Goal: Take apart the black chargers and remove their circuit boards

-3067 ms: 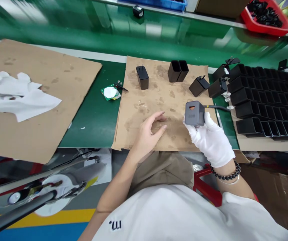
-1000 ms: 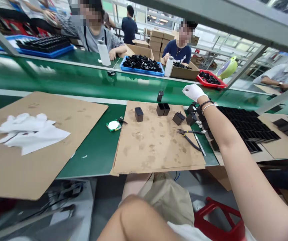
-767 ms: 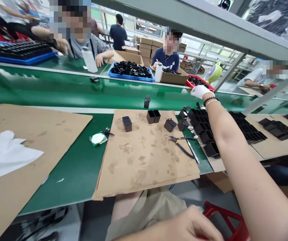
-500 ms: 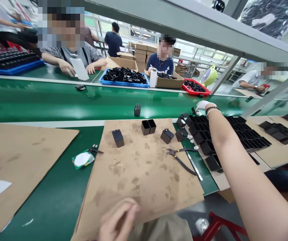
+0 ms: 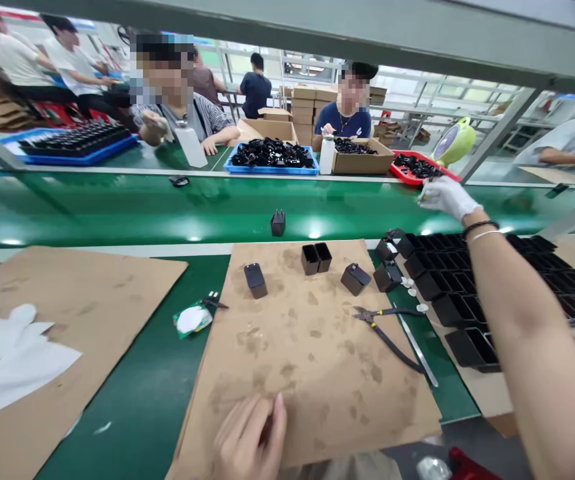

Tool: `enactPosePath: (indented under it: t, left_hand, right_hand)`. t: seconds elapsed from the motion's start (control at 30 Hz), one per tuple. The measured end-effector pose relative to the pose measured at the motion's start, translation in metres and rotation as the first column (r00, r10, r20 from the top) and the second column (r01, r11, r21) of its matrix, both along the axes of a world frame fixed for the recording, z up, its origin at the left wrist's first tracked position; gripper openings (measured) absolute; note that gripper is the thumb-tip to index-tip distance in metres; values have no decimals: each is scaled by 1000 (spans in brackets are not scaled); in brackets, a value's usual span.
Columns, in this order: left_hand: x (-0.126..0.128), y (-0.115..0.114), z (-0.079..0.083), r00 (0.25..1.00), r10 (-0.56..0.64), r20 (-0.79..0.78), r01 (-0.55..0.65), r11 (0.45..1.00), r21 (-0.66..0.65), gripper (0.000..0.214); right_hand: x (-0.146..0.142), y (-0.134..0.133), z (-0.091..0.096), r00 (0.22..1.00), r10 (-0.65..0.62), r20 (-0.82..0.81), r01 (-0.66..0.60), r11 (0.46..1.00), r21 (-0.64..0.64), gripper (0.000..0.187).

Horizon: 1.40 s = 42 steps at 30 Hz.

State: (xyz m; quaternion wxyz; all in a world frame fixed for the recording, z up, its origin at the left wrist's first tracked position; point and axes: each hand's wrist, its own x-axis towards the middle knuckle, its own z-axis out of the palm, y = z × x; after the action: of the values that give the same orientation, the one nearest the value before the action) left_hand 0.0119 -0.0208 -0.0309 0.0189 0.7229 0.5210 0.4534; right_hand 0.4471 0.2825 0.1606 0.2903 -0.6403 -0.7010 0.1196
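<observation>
While the left hand (image 5: 247, 440) is half-curled, lower centre, the right hand's (image 5: 446, 197) grip, upper right, cannot be told.

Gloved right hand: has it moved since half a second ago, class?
Yes: the gloved right hand moved closer to the red tray, reaching its near rim in view.

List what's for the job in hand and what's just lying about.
Likely for the job:
- red plastic tray of small black parts, near the white-gloved right hand
- open black rectangular cases

Apparently lying about:
- crumpled white cloth
- lime-green round fan
</observation>
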Motion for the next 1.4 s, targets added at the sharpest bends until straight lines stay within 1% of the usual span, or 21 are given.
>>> enactPosePath:
  t: [0.1, 0.17, 0.23, 0.3, 0.33, 0.37, 0.43, 0.5, 0.53, 0.6, 0.67, 0.73, 0.8, 0.9, 0.97, 1.03, 1.13, 1.2, 1.27, 1.33, 1.4]
  left_hand:
    - [-4, 8, 14, 996, -85, -14, 78, 961, -265, 36]
    - [-5, 18, 35, 969, -236, 67, 239, 846, -476, 39]
    - [-1, 36, 61, 927, -361, 104, 351, 735, -581, 35]
    - [7, 64, 84, 924, -382, 7, 319, 762, -563, 19]
    - [13, 81, 93, 930, -361, -69, 275, 807, -523, 16]
    - [20, 100, 99, 927, -344, -150, 231, 837, -496, 25]
    - [36, 139, 103, 924, -333, -188, 208, 851, -483, 55]
    - [51, 174, 101, 927, -312, -207, 180, 856, -485, 76]
    - [58, 189, 99, 931, -299, -212, 165, 859, -485, 81]
    - [67, 209, 96, 934, -283, -218, 139, 851, -507, 82]
    - [71, 217, 95, 938, -269, -218, 116, 838, -534, 72]
    - [70, 212, 98, 942, -257, -217, 105, 838, -536, 64]
    - [61, 192, 101, 938, -274, -212, 128, 844, -521, 60]
    - [35, 139, 102, 905, -382, -186, 249, 832, -496, 59]
    - [13, 100, 95, 896, -428, -121, 329, 821, -467, 64]
    - [-4, 67, 81, 916, -395, -70, 308, 804, -509, 67]
    - [-15, 39, 53, 946, -306, 106, 312, 773, -553, 67]
    - [-13, 31, 36, 933, -218, 286, 346, 760, -551, 64]
    - [-7, 25, 26, 891, -143, 430, 375, 765, -523, 63]
    - [-1, 18, 28, 849, -137, 510, 407, 785, -467, 60]
    - [3, 9, 38, 821, -190, 539, 445, 804, -394, 57]
  right_hand:
    - [-45, -54, 11, 989, 149, -9, -150, 984, -99, 33]
    - [-91, -114, -7, 966, 249, 71, -232, 954, -192, 26]
    - [-139, -180, -39, 941, 277, 192, -228, 943, -244, 22]
    - [-179, -236, -70, 871, 237, 431, -95, 941, -325, 26]
    - [-192, -256, -82, 853, 230, 469, -60, 935, -349, 32]
    - [-200, -270, -89, 835, 202, 512, -3, 932, -364, 41]
    - [-202, -281, -94, 793, 225, 566, 6, 926, -378, 52]
    - [-193, -277, -92, 715, 370, 593, -166, 914, -371, 56]
    - [-186, -271, -91, 661, 477, 580, -306, 876, -372, 61]
    - [-174, -257, -94, 586, 663, 466, -539, 748, -388, 65]
    - [-166, -244, -101, 607, 734, 304, -617, 677, -401, 50]
    - [-160, -234, -110, 670, 717, 191, -618, 681, -393, 32]
    - [-155, -228, -115, 725, 679, 120, -606, 711, -357, 25]
    - [-149, -229, -117, 799, 598, -66, -590, 758, -277, 24]
    - [-148, -235, -116, 806, 551, -218, -591, 776, -221, 28]
    - [-149, -243, -116, 753, 456, -474, -586, 793, -168, 30]
    - [-160, -257, -122, 526, 169, -833, -521, 838, -159, 37]
    - [-172, -267, -129, 373, 31, -928, -491, 854, -169, 42]
    - [-186, -277, -136, 288, -16, -958, -442, 885, -148, 45]
    - [-202, -288, -138, 322, 30, -946, -320, 944, -79, 46]
    - [-214, -299, -135, 483, 140, -864, -146, 986, 78, 42]
